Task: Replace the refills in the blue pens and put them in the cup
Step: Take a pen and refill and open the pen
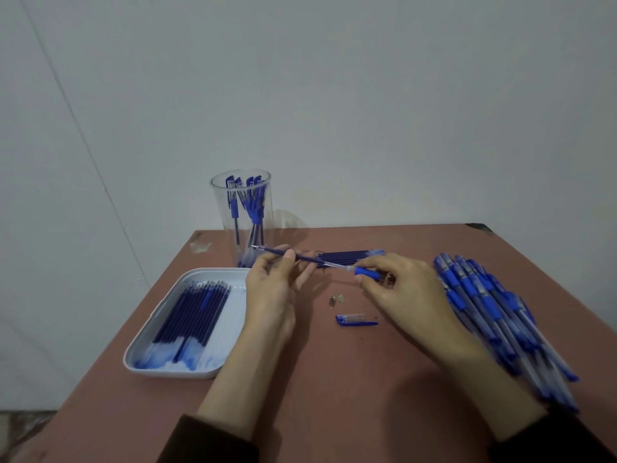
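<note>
So the left hand (270,292) has its fingers (289,255) pinched narrow on a dark blue refill (310,259), and the right hand's (404,292) fingers (375,262) are curled round the pen barrel (367,272) at its blue grip. The refill runs straight from one set of fingers to the other, its tip poking out past the left ones. Just beyond the left fingers stands the clear cup (218,235) with blue pens in it. Under both hands on the surface (334,379) lie a small metal tip (331,300) and a blue cap (355,319). The white tray (173,374) of refills sits outside the left fingers, and a big pen pile (494,312) sits outside the right ones.
</note>
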Available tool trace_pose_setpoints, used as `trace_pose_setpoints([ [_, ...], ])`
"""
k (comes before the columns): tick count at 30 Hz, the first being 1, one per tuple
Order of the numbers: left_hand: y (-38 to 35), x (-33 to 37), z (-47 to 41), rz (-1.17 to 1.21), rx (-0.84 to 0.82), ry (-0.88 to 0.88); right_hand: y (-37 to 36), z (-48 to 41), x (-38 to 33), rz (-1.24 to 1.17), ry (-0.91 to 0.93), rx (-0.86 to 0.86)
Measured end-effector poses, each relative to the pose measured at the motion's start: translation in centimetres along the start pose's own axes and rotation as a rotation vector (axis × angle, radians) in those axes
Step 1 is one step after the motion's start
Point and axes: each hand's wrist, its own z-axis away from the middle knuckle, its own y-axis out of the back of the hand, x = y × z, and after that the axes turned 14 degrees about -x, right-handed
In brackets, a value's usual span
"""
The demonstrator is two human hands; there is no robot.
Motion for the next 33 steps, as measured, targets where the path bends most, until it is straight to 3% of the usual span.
trace_pose_setpoints([
  [20,-0.59,-0.76,0.68,-0.082,-0.074,0.014,0.02,0.1,-0.2,0.077,0.034,-0.025],
  [33,-0.3,-0.13,0.26,0.003,-0.025,-0.025,0.06,-0.01,-0.05,0.026,-0.02,-0.006],
])
